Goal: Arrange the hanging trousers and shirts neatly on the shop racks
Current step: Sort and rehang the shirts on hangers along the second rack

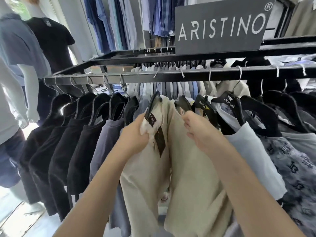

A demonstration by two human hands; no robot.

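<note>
Front rail (136, 79) of a black metal shop rack, holding, left to right: four black garments (59, 151) on black hangers with wire hooks; one grey-blue garment (106, 139); two beige garments side by side at centre; a light blue shirt (253, 151) on a black hanger (229, 100) printed ARISTINO; a grey printed shirt (299, 168). Whether the beige pieces are trousers or shirts cannot be told. Left hand (135, 134): fingers curled, bunching the top of the left beige garment (142, 177) just under its tilted black hanger; a dark swing tag (159, 141) hangs beside the knuckles. Right hand (200, 132): fingers curled over the upper edge of the right beige garment (193, 185), gripping the cloth. Rear rail, behind: a dense row of pale grey and white garments (171, 67). On the rack's top frame: a dark sign (220, 26) reading ARISTINO. Wall rail, beyond: blue shirts (111, 23). Far left: dressed mannequins (51, 41), one in a black T-shirt.
</note>
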